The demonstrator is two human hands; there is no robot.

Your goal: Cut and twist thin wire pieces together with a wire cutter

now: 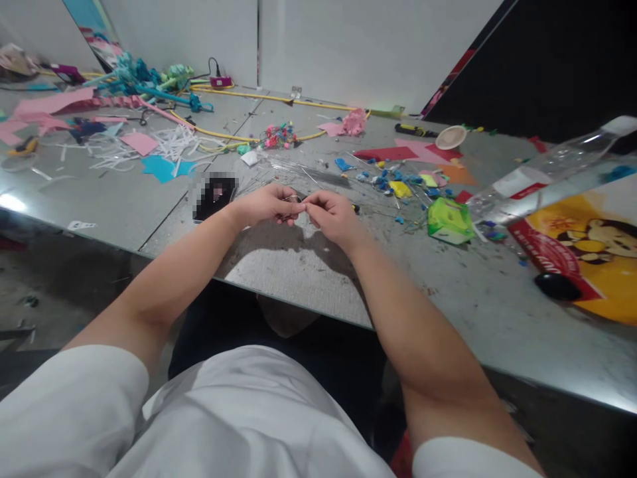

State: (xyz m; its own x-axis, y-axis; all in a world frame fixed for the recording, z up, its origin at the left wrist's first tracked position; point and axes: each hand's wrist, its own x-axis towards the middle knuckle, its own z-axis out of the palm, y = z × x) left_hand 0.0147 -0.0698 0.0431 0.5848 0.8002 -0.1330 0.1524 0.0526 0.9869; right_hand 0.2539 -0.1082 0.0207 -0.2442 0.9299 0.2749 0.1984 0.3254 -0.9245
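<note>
Over the grey table (279, 255), near its front edge, my two hands meet at the fingertips. My left hand (271, 202) is closed on a thin piece of wire (293, 198) that curves in a small loop above the fingers. With thumb and forefinger my right hand (332, 214) pinches at the same spot; what is between those fingertips is too small to make out. A dark phone (215, 199), partly blurred out, lies beside my left wrist. Behind the hands lies a bundle of thin straight wires (311, 171).
Blue and yellow scraps (398, 182), a green packet (450, 220), a clear bottle (547, 169) and a yellow bag (587, 245) lie to the right. At the left are white strips (169, 146), pink paper (54, 103) and teal paper flowers (132, 70). A yellow cable (279, 98) runs along the back.
</note>
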